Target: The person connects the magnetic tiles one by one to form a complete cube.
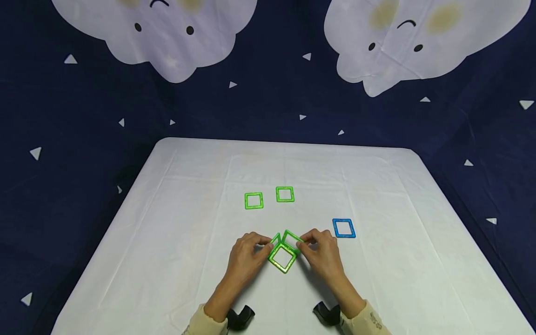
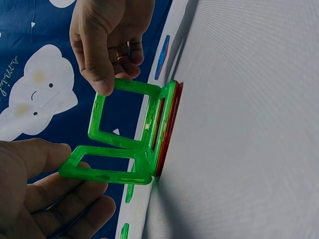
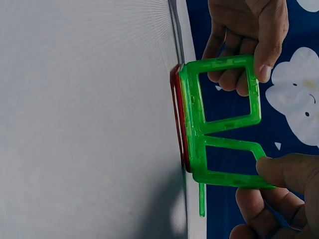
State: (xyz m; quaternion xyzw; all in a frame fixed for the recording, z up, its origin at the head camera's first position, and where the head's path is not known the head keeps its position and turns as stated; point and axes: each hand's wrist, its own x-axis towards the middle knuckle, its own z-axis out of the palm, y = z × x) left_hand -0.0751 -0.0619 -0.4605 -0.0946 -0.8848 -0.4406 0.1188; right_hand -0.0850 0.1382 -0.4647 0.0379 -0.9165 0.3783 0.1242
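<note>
Three green square magnetic frames meet in a cluster between the two hands. One green frame [image 1: 276, 265] lies flat nearest the person, with a red frame [image 2: 170, 130] against its underside. From it stand a left green frame [image 1: 274, 238] and a right green frame [image 1: 295, 235], both tilted up and close together at their bases. My left hand [image 1: 246, 255] pinches the outer edge of the left one between thumb and fingers. With thumb and fingers, my right hand [image 1: 322, 253] pinches the outer corner of the right one.
Two loose green frames, a left one [image 1: 246, 201] and a right one [image 1: 285, 201], lie farther back on the white table [image 1: 201, 177]. A blue frame [image 1: 344, 236] lies beyond the right hand. Behind the table hangs a dark blue cloth [image 1: 268, 107] with clouds.
</note>
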